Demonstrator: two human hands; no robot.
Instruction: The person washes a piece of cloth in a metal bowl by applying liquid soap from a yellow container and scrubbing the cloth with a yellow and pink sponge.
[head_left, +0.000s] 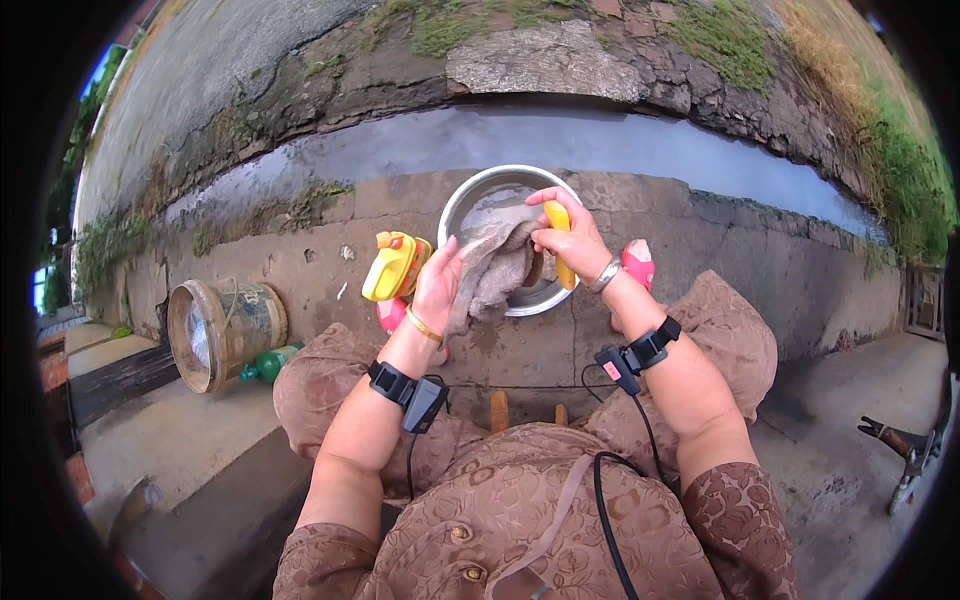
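Observation:
My right hand (566, 236) grips a yellow bar (559, 217), which looks like soap or a brush handle, above the right side of a round metal basin (538, 306). A wet grey-brown cloth (495, 281) hangs between my hands over the basin's near rim. My left hand (438, 289) lies along the cloth's left edge with its fingers extended; its grip is unclear. Greyish water (491, 206) shows inside the basin. Just left of my left hand stands a yellow jug (394, 264) with an orange cap.
A dirty bucket (225, 330) lies on its side at left, beside a green bottle (271, 363). A water-filled channel (540, 135) runs beyond the basin. My pink shoes (637, 264) flank the basin. Metal tool-like parts (904, 457) lie at far right.

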